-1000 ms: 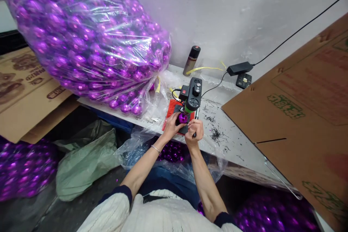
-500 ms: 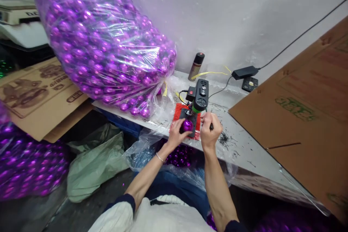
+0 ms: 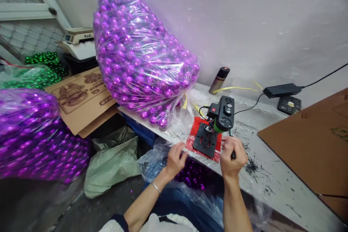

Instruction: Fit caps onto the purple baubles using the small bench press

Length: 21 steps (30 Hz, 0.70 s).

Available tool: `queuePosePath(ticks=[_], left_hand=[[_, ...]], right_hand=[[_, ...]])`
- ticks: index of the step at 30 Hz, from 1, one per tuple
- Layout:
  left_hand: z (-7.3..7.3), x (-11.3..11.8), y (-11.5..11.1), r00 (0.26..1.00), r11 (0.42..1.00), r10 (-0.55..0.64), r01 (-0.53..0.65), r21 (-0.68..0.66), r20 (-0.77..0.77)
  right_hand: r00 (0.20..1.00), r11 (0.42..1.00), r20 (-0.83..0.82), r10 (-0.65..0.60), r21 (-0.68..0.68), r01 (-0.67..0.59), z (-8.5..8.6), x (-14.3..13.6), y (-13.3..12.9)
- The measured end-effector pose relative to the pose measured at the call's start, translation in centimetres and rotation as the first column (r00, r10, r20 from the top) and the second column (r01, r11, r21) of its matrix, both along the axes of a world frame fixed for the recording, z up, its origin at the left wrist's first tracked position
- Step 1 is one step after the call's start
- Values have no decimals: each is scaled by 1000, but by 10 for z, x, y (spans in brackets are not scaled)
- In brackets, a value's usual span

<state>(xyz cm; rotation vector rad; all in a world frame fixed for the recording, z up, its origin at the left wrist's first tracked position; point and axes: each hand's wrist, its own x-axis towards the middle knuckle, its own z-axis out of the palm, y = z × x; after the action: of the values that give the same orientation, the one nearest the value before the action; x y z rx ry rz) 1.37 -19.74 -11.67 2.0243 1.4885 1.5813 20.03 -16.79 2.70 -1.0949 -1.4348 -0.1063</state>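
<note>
Near the table's front edge is my left hand, its fingers curled toward the thumb; no ball shows in it, and whether something small is between the fingertips cannot be seen. My right hand is closed around a black handle beside a small black machine with a green ring. The machine stands on a black slotted base plate, which bears no ball and lies on a red sheet. Below the table edge, shiny purple balls lie in a plastic-lined blue container.
A big clear bag of purple balls leans on the wall at the table's left. Behind the machine stand a spray can and a black power adapter. Cardboard rises at right; black scraps litter the table.
The purple ball has left the base plate and is out of sight. My left hand has drawn back from the plate toward the table edge. The view has shifted left; my right hand still grips the handle.
</note>
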Motion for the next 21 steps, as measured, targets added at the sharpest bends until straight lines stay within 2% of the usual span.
queuePosePath(ticks=[1, 2, 4, 5, 6, 7, 9, 11, 14, 18, 20, 21], left_hand=[[9, -15, 16, 983, 986, 167, -168, 9, 69], [19, -33, 33, 926, 938, 343, -346, -12, 155], [37, -76, 72, 754, 806, 590, -568, -166, 288], [44, -97, 92, 660, 740, 672, -617, -268, 336], [51, -117, 110, 587, 692, 722, -613, -382, 366], [55, -134, 127, 558, 671, 740, -572, -472, 375], [60, -156, 153, 571, 670, 730, -485, -563, 376], [59, -158, 168, 596, 675, 713, -443, -590, 369], [49, -134, 176, 661, 696, 669, -394, -601, 341], [36, -90, 174, 812, 762, 486, -212, -612, 324], [34, -83, 167, 853, 790, 411, -158, -592, 321], [35, -84, 163, 861, 806, 401, -169, -567, 314]], right_hand=[[1000, 1000, 6, -1, 4, 0, -1, 0, 0], [1000, 1000, 10, -2, 2, 2, -1, -1, 0], [1000, 1000, 8, -3, -8, 3, -3, -1, -1], [1000, 1000, 6, -3, -12, 3, -3, -1, -2], [1000, 1000, 4, -1, -16, 1, -4, -1, -2], [1000, 1000, 6, 1, -18, 0, -4, -2, -3], [1000, 1000, 7, 0, -16, 0, -5, -2, -3], [1000, 1000, -12, 1, -10, -2, -6, -4, -2], [998, 1000, -66, 4, 14, -3, -8, -7, -1], [997, 1000, -70, -9, 23, 10, -11, -8, 0], [999, 1000, -38, -8, 29, 9, -12, -6, -1], [1000, 999, -19, -5, 32, 6, -13, -6, -1]])
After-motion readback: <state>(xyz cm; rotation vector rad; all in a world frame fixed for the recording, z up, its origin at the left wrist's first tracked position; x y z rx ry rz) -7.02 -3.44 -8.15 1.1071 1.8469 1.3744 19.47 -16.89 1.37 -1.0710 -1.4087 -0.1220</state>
